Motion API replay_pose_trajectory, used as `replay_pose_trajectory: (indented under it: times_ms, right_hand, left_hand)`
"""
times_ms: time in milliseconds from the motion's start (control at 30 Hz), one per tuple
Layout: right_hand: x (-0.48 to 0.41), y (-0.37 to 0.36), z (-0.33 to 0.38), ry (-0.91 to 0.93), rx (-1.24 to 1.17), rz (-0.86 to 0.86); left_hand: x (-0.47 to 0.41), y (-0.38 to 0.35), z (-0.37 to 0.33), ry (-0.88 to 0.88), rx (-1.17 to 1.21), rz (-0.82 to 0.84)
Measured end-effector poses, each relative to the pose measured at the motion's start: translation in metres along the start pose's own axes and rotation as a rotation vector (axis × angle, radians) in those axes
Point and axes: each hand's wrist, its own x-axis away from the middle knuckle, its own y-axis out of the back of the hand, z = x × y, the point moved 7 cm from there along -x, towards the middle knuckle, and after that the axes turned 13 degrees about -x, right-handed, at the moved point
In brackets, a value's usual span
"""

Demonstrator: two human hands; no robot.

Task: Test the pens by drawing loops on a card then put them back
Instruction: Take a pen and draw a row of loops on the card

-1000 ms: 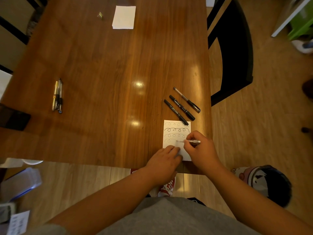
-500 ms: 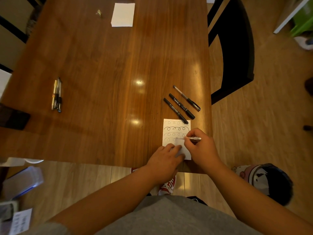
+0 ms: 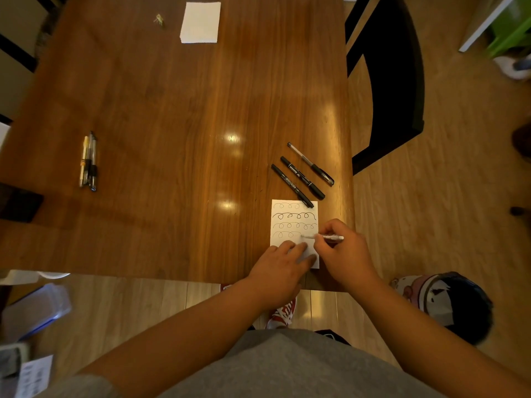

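Observation:
A white card lies near the table's front right edge, with three full rows of loops and a fourth row partly drawn. My right hand grips a pale pen whose tip rests on the fourth row. My left hand presses flat on the card's lower part. Three black pens lie side by side just beyond the card. Several more pens lie bunched at the table's left.
A stack of white cards sits at the far end of the wooden table. A black chair stands at the right side. A dark flat object lies at the left edge.
The pen tip has moved rightward along the fourth row, lengthening the line of loops. My left hand stays pressed on the card.

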Motion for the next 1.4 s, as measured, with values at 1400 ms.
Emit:
replay_pose_trajectory:
  times_ms: [1400]
  right_hand:
    - [0.002,0.02,-0.002,0.004,-0.007,-0.087]
  left_hand:
    - [-0.01,0.004,-0.014,-0.019,-0.003,-0.009]
